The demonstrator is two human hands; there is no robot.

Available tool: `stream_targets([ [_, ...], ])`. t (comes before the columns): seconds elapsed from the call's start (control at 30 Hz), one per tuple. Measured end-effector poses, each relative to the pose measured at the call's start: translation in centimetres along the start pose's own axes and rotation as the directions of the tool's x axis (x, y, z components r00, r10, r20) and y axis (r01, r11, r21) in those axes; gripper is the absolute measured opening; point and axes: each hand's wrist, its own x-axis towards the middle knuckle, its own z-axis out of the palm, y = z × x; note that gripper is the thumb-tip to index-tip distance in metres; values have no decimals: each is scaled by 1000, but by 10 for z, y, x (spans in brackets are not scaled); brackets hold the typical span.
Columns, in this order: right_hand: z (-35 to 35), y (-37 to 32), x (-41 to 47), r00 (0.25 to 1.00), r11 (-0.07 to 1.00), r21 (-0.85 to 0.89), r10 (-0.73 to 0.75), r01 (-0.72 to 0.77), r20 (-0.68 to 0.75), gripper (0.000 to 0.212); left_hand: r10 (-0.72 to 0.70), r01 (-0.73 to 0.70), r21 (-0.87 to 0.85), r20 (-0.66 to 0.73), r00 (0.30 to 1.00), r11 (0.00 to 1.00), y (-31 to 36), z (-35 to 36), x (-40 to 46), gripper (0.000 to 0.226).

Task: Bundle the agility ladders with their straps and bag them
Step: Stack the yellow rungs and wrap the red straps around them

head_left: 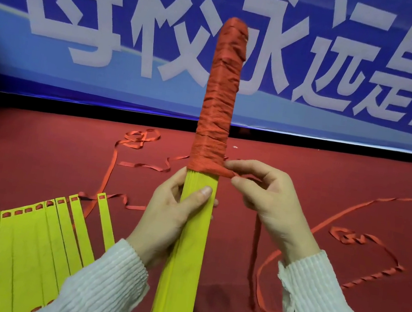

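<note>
Blue cloth with big white letters makes a wide banner (51,71) that hangs behind everything. Below it a red carpet floor (39,157) spreads out under me.

I hold up a tall stack of flat yellow plastic ladder slats (187,246), pressed together into one bundle. It points up and away from me. Its top half is wound round and round with a thin red cloth strap (220,99), so the yellow there is hidden.

A second set of yellow slats (31,242) lies fanned out on the floor to my left, with small red loops at the slat ends.

Loose red strap (351,212) trails in curls and twists over the floor on both sides.

My left hand (171,217) is curled round the bare yellow part of the bundle, thumb on the front.

My right hand (265,199) is just beside the lowest wrap. Its thumb and first fingers (235,164) pinch the strap right where it meets the bundle.
</note>
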Motion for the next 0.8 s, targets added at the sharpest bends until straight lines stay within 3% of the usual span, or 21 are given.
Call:
stream_targets([
  [0.13, -4, -2, 2, 997, 989, 142, 55, -46, -57, 28, 35, -36, -78, -13, 999, 996, 6, -3, 5, 47],
  [0.2, 0, -1, 3, 990, 944, 307, 138, -123, -26, 26, 24, -25, -135, -12, 1000, 991, 6, -2, 6, 61],
  [0.27, 3, -1, 1, 984, 903, 396, 177, -164, 4, 19, 18, -15, -169, 14, 1000, 986, 5, -1, 5, 59],
  [0.4, 1, -11, -3, 999, 993, 107, 44, -44, 5, 5, 12, -1, -167, 62, 998, 986, 7, -1, 4, 51],
  [0.47, 3, -11, -2, 999, 998, 66, 15, -12, -44, 6, 0, 11, -164, 71, 997, 986, 7, -1, 4, 53],
  [0.57, 9, -7, -2, 994, 973, 222, 84, -65, -75, 13, -11, 28, -174, 100, 995, 984, 5, -2, 5, 55],
  [0.8, 17, -10, -2, 987, 885, 439, 124, -157, 102, 14, -93, 192, -400, 253, 963, 896, 1, -8, 3, 66],
])
